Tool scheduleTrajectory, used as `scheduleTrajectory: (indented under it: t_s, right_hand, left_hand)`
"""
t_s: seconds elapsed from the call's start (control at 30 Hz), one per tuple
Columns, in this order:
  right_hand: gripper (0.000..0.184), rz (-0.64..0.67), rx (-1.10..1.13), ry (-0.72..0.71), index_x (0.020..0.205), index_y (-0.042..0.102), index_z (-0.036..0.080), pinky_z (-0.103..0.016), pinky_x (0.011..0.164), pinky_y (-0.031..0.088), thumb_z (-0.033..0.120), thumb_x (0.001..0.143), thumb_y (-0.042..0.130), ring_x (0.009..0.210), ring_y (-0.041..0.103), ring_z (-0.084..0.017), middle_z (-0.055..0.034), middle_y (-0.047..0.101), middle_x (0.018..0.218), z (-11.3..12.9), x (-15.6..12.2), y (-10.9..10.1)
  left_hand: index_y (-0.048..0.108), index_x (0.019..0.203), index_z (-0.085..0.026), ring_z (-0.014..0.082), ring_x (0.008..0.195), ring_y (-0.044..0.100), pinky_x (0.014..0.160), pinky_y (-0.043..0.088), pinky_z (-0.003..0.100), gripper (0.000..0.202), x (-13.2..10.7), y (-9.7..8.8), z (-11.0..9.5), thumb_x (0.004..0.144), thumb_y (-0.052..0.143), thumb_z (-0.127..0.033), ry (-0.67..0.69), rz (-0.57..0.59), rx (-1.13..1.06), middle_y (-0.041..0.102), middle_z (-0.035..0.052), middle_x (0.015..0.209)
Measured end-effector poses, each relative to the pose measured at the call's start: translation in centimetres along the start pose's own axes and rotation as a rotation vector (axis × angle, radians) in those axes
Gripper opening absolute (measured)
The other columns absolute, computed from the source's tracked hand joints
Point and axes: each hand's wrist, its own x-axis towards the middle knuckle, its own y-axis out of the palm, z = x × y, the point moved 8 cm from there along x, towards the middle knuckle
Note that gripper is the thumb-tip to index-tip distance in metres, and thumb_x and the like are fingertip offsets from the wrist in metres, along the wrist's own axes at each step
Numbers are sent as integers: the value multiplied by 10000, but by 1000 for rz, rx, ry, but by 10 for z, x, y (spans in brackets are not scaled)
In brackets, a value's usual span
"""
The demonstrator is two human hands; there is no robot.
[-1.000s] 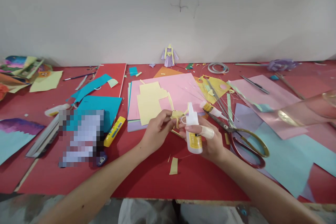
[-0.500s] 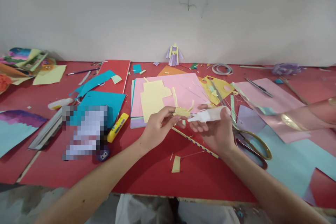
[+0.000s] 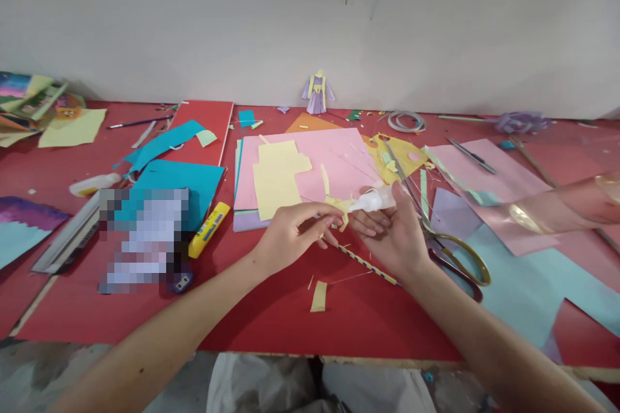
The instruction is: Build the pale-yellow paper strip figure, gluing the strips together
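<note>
My left hand (image 3: 295,232) pinches a small cut piece of yellow paper (image 3: 343,206) above the middle of the table. My right hand (image 3: 394,232) is closed around a white glue bottle (image 3: 376,198), lying nearly level with its nozzle pointing left. The nozzle tip is at the yellow paper; whether glue is coming out cannot be made out. Beneath the hands lies a yellow stick with dark spots (image 3: 371,266). Right of my right hand rest large scissors (image 3: 462,261) with brown and gold handles.
Behind the hands are stacked pink sheets (image 3: 329,155) with yellow paper (image 3: 276,184) on top. A purple-and-yellow paper figure (image 3: 318,93) stands against the wall. Left lie a yellow glue stick box (image 3: 209,230) and blue paper (image 3: 203,174). Another person's arm (image 3: 562,206) reaches in from the right.
The yellow paper has turned in my left fingers, with a strip now hanging downward. The bottle's nozzle has come up against the paper. The whole view has shifted slightly.
</note>
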Motion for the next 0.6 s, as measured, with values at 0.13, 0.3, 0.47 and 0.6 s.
scheduleTrajectory:
  t_s: [0.13, 0.3, 0.47, 0.6]
  right_hand:
    - [410, -25, -95, -12, 783, 661, 165, -143, 387, 334, 573, 743, 676, 397, 164, -47, 105, 166, 444, -2, -2, -1]
    - [401, -40, -111, -6, 797, 659, 158, -141, 394, 341, 538, 695, 733, 405, 186, -40, 101, 224, 444, -6, -4, -2]
    - [384, -66, -95, 17, 794, 650, 155, -146, 409, 348, 518, 703, 737, 411, 198, -40, 100, 241, 438, -7, -4, -3]
    - [393, -90, -98, 56, 710, 620, 152, -158, 401, 340, 531, 714, 725, 406, 192, -40, 100, 236, 423, -8, -4, -6]
  left_hand:
    - [677, 982, -159, 141, 668, 712, 580, 578, 205, 191, -1, -2, 1, 900, 555, -281, -22, -48, 22, 717, 56, 854]
    - [694, 982, -156, 146, 647, 699, 584, 565, 214, 205, 0, -7, -1, 866, 615, -305, -16, -80, 99, 727, 44, 765]
    - [707, 964, -162, 128, 700, 702, 636, 566, 199, 190, 0, -10, -5, 876, 611, -300, 107, -77, 202, 743, 50, 873]
    - [692, 1002, -172, 115, 749, 693, 653, 543, 184, 180, -2, -8, -13, 911, 565, -262, 267, -51, 416, 741, 51, 916]
